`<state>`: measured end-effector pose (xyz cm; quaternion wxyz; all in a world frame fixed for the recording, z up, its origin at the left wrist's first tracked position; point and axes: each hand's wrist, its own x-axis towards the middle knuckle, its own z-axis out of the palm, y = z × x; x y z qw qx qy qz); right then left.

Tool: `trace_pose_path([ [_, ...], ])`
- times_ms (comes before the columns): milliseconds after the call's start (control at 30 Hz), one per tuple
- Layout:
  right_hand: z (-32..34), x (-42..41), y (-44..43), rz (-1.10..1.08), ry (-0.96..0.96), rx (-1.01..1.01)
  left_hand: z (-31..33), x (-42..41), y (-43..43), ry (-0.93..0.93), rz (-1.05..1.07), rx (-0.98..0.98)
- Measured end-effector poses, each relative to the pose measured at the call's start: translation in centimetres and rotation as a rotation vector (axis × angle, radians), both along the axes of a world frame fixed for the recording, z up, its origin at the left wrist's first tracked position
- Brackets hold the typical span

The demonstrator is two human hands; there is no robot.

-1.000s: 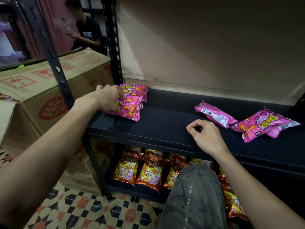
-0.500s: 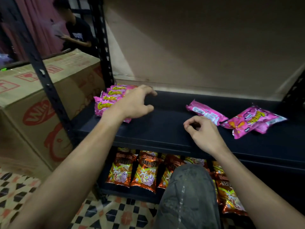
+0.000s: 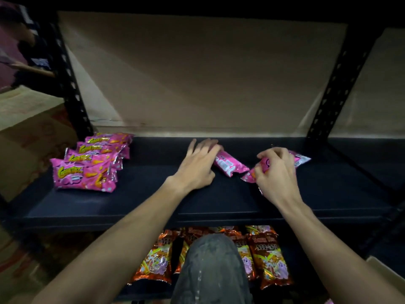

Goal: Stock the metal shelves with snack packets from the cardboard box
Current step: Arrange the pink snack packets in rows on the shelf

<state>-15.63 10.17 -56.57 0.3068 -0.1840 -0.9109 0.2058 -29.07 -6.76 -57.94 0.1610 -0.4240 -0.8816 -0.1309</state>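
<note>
mid-frame, black metal shelf (image 3: pixel 131 200) | left hand (image 3: pixel 197 165) is resting, fingers spread wide, on the end of a loose glossy pink foil snack packet (image 3: pixel 230 167) | right hand (image 3: pixel 276 174) is pinching a second crumpled pink packet (image 3: pixel 249 177), fingers curled | packets are looking light, puffy, slippery, crushable; crimped end seams are seeming the safest hold

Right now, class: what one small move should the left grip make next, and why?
Probably curl the left grip round the loose pink foil snack packet under its fingers. Those fingers lie spread over it, not holding it; the right grip pinches another pink packet, and the row of pink packets at the black metal shelf's left end looks like where it belongs.
</note>
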Motion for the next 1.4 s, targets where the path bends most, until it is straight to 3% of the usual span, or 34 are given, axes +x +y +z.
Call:
trace_pose_path([
  [233,-1.8,-0.6,0.8,-0.044,-0.12,0.08,0.6,-1.5,-0.1,0.027,-0.034,-0.091],
  [300,-2.2,-0.7,0.7,-0.018,-0.099,0.078,0.9,-1.6,-1.0,0.003,-0.042,0.005],
  [433,-2.4,-1.3,0.3,0.075,-0.077,0.042,1.1,-2.0,-3.4,-0.212,-0.038,0.252],
  [500,-2.5,-1.7,0.0,0.112,-0.081,0.037,1.3,-2.3,-4.0,-0.281,0.0,0.28],
  [733,-2.4,-1.9,-0.5,0.205,-0.118,0.02,1.6,-2.7,-4.5,-0.371,0.247,0.14],
  [833,-2.6,-1.8,-0.1,0.235,-0.109,-0.021,1.4,-2.0,-4.3,-0.236,0.316,0.069],
  [967,-2.7,-1.6,0.3,0.257,-0.081,-0.078,1.8,-1.0,-4.1,-0.086,0.184,0.235],
  [1133,-3.0,-1.4,0.4,0.263,-0.051,-0.115,2.1,0.6,-4.4,-0.206,0.044,0.019],
  [1333,-3.3,-1.4,0.7,0.276,-0.035,-0.137,2.8,0.3,-3.6,-0.323,0.146,-0.025],
  [1400,-3.3,-1.4,0.8,0.272,-0.024,-0.146,3.6,0.3,-3.2,-0.394,0.185,0.052],
])
